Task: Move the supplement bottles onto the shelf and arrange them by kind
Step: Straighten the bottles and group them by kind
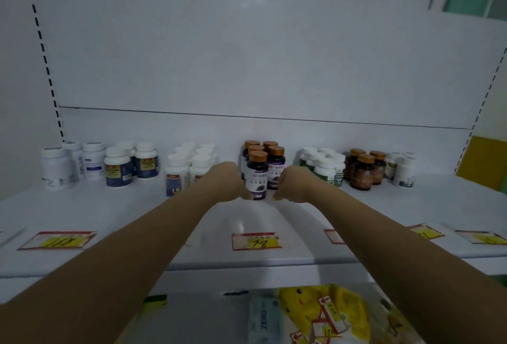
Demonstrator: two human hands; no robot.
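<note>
Supplement bottles stand in groups along the back of the white shelf (109, 214). In the middle is a cluster of dark bottles with copper caps; its front bottle (257, 174) has a white and purple label. My left hand (225, 183) rests against that bottle's left side and my right hand (295, 184) is at its right side, fingers curled down toward the base. Whether either hand truly grips it is hidden. Left of my hands stand white bottles (177, 172) and blue-labelled bottles (118, 168). To the right stand green-labelled white bottles (325, 169) and brown bottles (362, 172).
Large white jars (56, 168) stand at the far left, small white bottles (403, 169) at the far right. Price tags (255, 240) lie along the shelf's front edge. A yellow panel (485, 162) leans at the right. Below the shelf lie a yellow bag (315, 310) and a pale packet (264, 319).
</note>
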